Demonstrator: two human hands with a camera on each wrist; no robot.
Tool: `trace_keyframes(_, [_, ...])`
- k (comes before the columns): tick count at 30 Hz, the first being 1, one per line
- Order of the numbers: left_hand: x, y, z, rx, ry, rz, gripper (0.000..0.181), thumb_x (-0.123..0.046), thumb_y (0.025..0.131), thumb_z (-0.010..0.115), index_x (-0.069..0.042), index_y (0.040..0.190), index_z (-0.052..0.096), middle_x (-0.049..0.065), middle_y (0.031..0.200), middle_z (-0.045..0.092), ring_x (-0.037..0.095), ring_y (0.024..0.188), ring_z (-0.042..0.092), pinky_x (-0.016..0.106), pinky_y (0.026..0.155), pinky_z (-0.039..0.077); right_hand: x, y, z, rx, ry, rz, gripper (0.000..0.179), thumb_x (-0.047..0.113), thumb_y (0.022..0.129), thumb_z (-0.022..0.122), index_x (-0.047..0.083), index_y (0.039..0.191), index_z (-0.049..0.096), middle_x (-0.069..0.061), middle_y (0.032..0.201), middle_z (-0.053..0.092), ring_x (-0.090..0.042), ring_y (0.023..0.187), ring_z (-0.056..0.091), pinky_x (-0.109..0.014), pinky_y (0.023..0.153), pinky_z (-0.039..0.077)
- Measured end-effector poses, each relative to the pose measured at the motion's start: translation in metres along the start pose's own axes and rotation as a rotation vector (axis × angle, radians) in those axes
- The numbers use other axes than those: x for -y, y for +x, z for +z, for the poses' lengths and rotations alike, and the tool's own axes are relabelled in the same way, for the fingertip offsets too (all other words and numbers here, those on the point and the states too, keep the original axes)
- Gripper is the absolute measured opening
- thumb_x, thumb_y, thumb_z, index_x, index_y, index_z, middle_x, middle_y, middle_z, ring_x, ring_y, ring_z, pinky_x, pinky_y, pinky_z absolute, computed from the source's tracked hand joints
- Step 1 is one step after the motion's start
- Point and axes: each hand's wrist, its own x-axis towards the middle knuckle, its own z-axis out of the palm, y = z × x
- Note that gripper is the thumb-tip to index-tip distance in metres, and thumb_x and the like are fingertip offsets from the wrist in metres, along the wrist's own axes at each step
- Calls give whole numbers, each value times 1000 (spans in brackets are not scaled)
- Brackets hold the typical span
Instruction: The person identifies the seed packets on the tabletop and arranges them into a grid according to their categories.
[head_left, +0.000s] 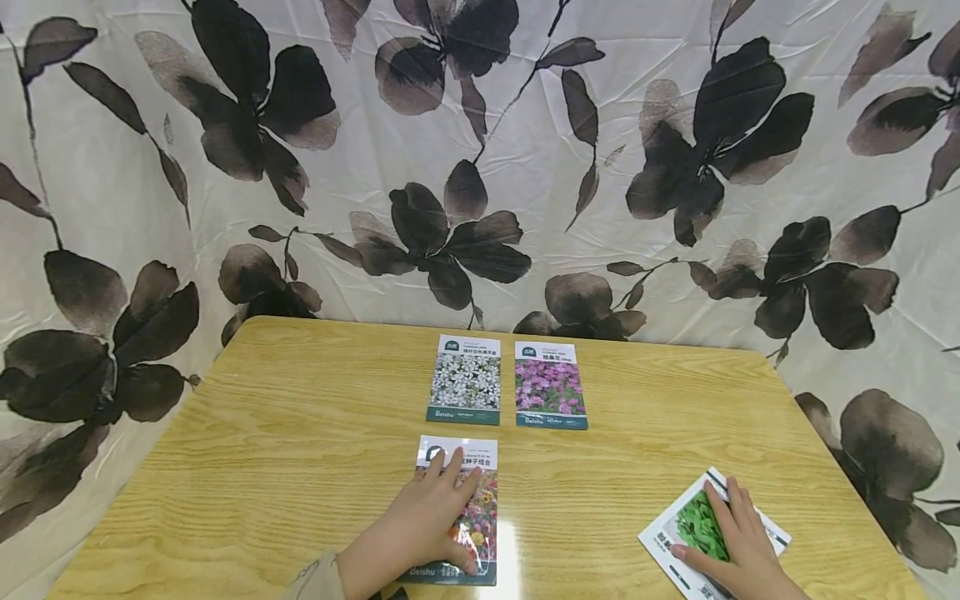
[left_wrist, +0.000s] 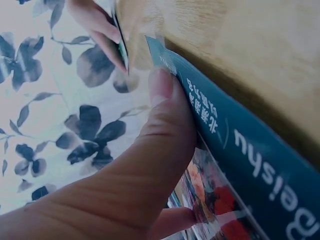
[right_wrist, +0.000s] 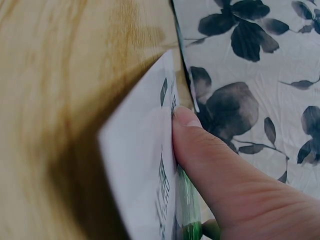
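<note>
Nearest, the mixed-flower packet (head_left: 483, 517) lies left of centre on the wooden table (head_left: 300, 433), its bottom edge toward the person, while the green-leaf packet (head_left: 693, 525) sits askew to the right, one corner aimed away; broad wood grain runs between them, and more separates the green-leaf packet from the table's right edge. Over the first, the left hand (head_left: 427, 517) reaches up from a pale sleeve (head_left: 318, 579), fingers spread and nearly straight, pressing its face, thumb out near the lower corner. On the second, the right hand (head_left: 742, 542) rests with fingers extended and thumb set apart on the face; whether any fingertip goes under its edge I can't tell. Farther off, just past a narrow strip of wood, the white-flower packet (head_left: 465, 379) and pink-flower packet (head_left: 551, 385) lie side by side, slightly apart, near the far edge. Behind hangs floral cloth (head_left: 570, 167).
</note>
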Motion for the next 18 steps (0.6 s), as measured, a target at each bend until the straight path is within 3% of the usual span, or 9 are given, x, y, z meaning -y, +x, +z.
trace_keyframes(8, [1, 1, 1, 1, 25, 0, 113, -71, 58, 79, -8, 147, 49, 27, 154, 34, 52, 138, 33, 66, 102, 38, 3, 1, -1, 13, -18, 9, 101, 39, 88, 71, -7, 156, 11, -40, 155, -11, -66, 136, -11, -85, 91, 7])
trace_keyframes(18, [3, 2, 2, 6, 14, 8, 114, -73, 58, 78, -8, 147, 49, 27, 153, 34, 55, 137, 30, 63, 100, 41, 3, 0, -2, 10, -23, 7, 101, 39, 88, 71, -7, 155, 11, -40, 155, -11, -66, 136, -10, -85, 91, 7])
